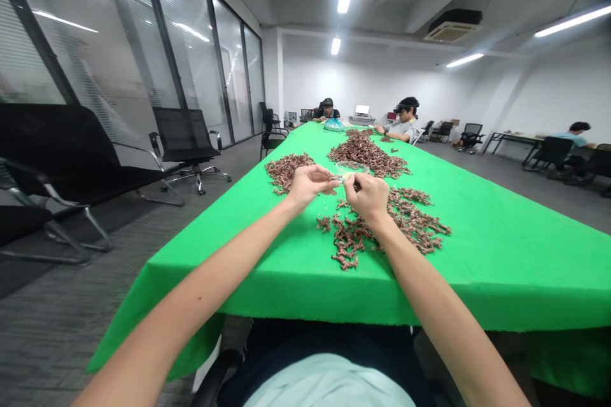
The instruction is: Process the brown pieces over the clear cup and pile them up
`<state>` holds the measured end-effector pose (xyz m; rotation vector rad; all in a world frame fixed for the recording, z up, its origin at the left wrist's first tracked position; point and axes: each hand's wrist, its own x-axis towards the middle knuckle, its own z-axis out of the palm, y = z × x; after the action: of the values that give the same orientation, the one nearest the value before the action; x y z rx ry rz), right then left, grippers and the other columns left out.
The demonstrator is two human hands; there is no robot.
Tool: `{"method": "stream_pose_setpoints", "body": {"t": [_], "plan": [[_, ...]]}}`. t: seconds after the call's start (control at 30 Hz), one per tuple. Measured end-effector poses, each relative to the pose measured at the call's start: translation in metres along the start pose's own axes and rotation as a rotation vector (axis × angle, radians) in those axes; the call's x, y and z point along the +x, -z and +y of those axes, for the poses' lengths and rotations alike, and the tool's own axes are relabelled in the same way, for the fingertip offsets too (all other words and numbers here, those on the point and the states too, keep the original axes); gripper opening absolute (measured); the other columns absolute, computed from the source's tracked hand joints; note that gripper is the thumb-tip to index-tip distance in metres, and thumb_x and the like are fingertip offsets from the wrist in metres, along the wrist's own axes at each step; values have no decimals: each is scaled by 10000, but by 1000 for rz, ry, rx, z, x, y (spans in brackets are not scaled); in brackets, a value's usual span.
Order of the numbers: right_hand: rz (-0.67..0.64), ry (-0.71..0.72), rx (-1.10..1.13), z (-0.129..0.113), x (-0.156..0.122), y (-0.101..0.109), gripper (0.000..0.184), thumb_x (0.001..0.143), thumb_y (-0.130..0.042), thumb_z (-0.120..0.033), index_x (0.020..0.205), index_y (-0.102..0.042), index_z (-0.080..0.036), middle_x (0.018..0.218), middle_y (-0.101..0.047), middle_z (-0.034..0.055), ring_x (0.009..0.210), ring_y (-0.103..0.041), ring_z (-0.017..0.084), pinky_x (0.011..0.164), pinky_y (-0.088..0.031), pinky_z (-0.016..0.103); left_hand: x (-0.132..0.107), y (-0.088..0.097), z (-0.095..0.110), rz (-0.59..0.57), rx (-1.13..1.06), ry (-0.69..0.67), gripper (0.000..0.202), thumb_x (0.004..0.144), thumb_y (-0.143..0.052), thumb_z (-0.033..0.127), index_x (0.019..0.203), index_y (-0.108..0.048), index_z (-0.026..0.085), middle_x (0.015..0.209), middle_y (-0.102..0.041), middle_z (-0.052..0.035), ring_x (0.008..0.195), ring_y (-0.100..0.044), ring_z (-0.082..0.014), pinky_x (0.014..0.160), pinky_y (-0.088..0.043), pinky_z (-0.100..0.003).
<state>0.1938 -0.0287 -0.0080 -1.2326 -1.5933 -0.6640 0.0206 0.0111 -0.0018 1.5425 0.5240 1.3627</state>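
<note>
Fingertips of the left hand and the curled right hand together pinch what seems a small pale piece, held above the green-covered desk among heaps of brown, knobbly pieces.

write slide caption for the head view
Left hand and right hand pinching something small above a green tablecloth heaped with brown pieces

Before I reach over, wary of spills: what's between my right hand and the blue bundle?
Beyond your right hand, the head view shows a clear dish and the big brown pile.
</note>
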Motion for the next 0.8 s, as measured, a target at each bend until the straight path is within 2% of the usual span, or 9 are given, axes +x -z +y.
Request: {"method": "stream_pose_setpoints", "body": {"t": [0.1, 0.37, 0.5, 0.8], "plan": [[-11, -33, 58, 0, -1, -2, 353, 921, -461, -328, 619, -580, -186, 615, -607, 42, 560, -471, 136, 579, -265, 275, 1, 1, -2, 2, -20, 11, 475, 521, -968, 346, 780, -636, 129, 818, -772, -88, 596, -724, -195, 561, -597, -305], [26, -243, 329, 7, 0, -7, 426, 930, -460, -368, 541, -484, -195, 518, -473, -8, 503, -389, 114, 565, -267, 280, 2, 1, 0, -1, -49, 17, 454, 532, -966, 321, 800, -654, 128, 822, -772, -88, 658, -734, -198, 570, -598, -292], [26, -281, 349, 10, 0, -5, 420, 922, -465, -373, 546, -512, -193, 503, -455, -14, 499, -388, 116, 564, -266, 283, 2, 1, 1, -27, -28, 13, 445, 539, -963, 320, 823, -681, 126, 854, -774, -95, 607, -712, -175, 547, -587, -288], [10, -292, 343, 8, 1, -3, 409, 924, -462, -374, 560, -517, -196, 514, -461, -17, 511, -405, 120, 569, -290, 279, 1, 0, 2, -47, -22, 6, 418, 549, -954, 312, 828, -704, 128, 851, -754, -70, 673, -701, -165, 582, -604, -292]]}}
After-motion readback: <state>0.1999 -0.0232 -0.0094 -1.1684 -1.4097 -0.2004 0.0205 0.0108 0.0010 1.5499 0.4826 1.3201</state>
